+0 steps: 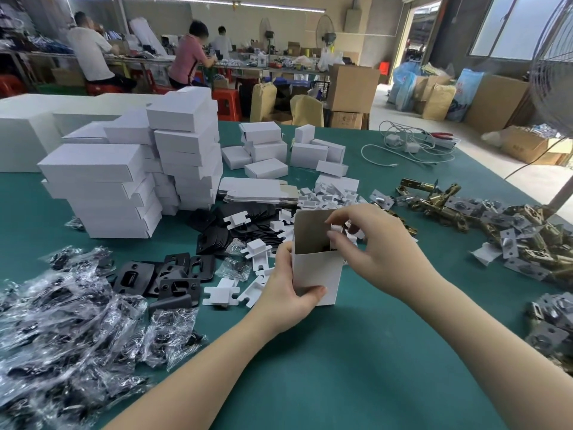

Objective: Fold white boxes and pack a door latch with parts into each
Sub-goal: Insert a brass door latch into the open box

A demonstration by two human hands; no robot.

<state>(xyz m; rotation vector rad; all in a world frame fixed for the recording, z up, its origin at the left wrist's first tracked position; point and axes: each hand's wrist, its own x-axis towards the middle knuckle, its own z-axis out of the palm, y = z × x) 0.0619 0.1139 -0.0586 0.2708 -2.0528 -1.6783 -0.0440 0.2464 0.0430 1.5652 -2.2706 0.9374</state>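
An open white box [319,271] stands upright on the green table [356,352], its top flap raised. My left hand [286,293] grips its lower left side, thumb across the front. My right hand [372,246] pinches a small white card insert [336,228] at the box's open mouth; something dark shows inside. Brass door latches [440,203] with grey plates lie in a heap to the right. Black strike plates [173,274] and bagged screws [62,321] lie to the left. Loose white inserts [221,294] are scattered around the box.
Stacks of closed white boxes [130,178] rise at the left, smaller ones [269,150] behind. Flat unfolded boxes [257,190] lie mid-table. White cables [403,147] sit far right, and a fan [555,72] stands at the right edge. People work at benches behind.
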